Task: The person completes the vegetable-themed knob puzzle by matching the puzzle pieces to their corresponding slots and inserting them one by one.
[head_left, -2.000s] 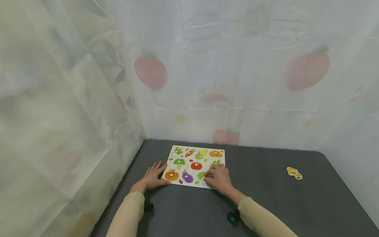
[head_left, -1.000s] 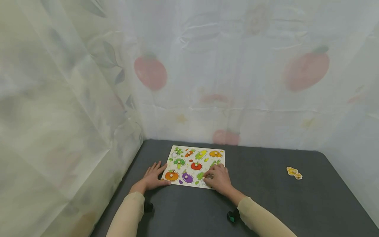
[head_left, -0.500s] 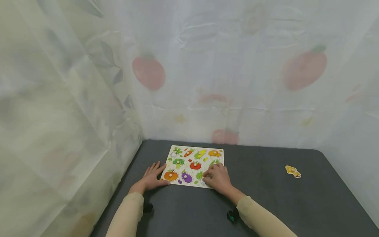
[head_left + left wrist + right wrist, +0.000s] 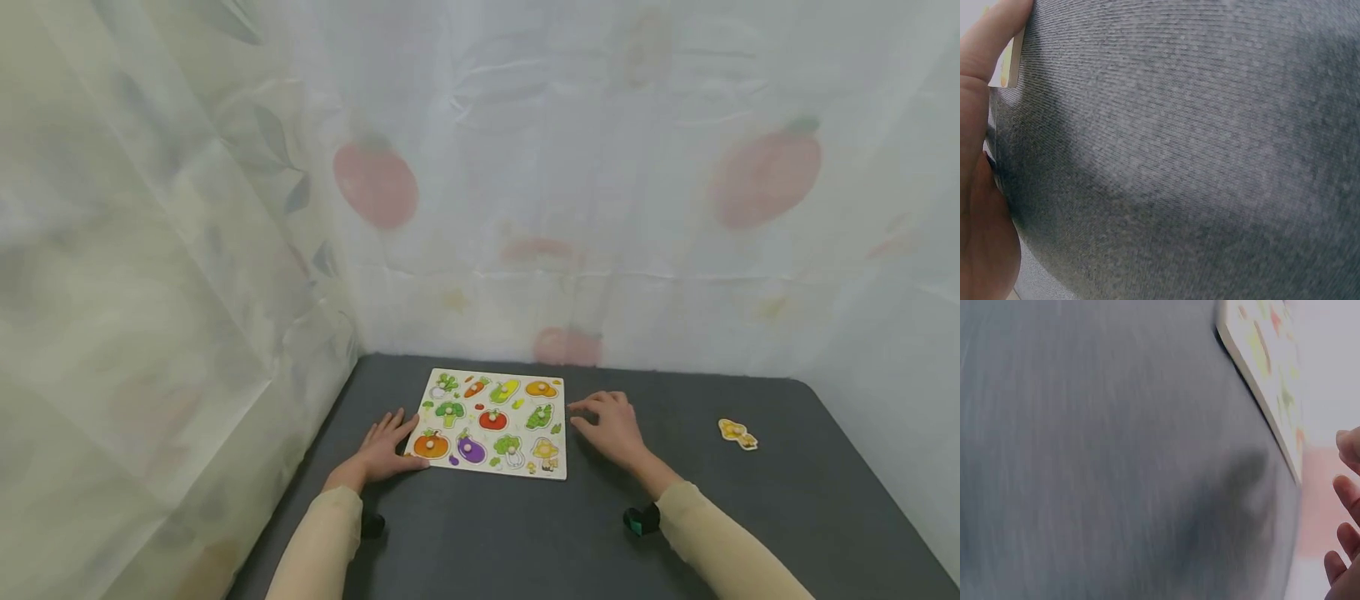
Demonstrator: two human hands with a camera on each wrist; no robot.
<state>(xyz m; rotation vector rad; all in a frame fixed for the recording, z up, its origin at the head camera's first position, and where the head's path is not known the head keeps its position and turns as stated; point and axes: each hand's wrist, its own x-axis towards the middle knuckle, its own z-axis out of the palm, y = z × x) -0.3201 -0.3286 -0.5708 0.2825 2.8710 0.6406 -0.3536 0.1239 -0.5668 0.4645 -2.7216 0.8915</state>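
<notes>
A vegetable peg puzzle board (image 4: 477, 425) lies on the dark table, with knobbed pieces such as a tomato (image 4: 492, 419), an eggplant (image 4: 471, 448) and a bok choy (image 4: 510, 448) set in it. At its lower right corner is a mushroom picture (image 4: 546, 451). My left hand (image 4: 381, 452) rests spread against the board's left edge, thumb along the lower left corner. Just off the right edge, my right hand (image 4: 613, 429) hovers with loosely bent fingers and holds nothing; the right wrist view shows those fingers (image 4: 1349, 494) apart. A yellow mushroom puzzle piece (image 4: 738, 434) lies alone further right.
The dark grey table (image 4: 495, 542) ends at the back against a pale curtain (image 4: 480, 208) with faded fruit prints. Another curtain side (image 4: 150, 333) hangs close along the left table edge. Black wrist straps show at both sleeves.
My right hand has let go of the bok choy piece, lifted off the board and moved right, uncovering the board's lower right corner. The left hand has stayed in place.
</notes>
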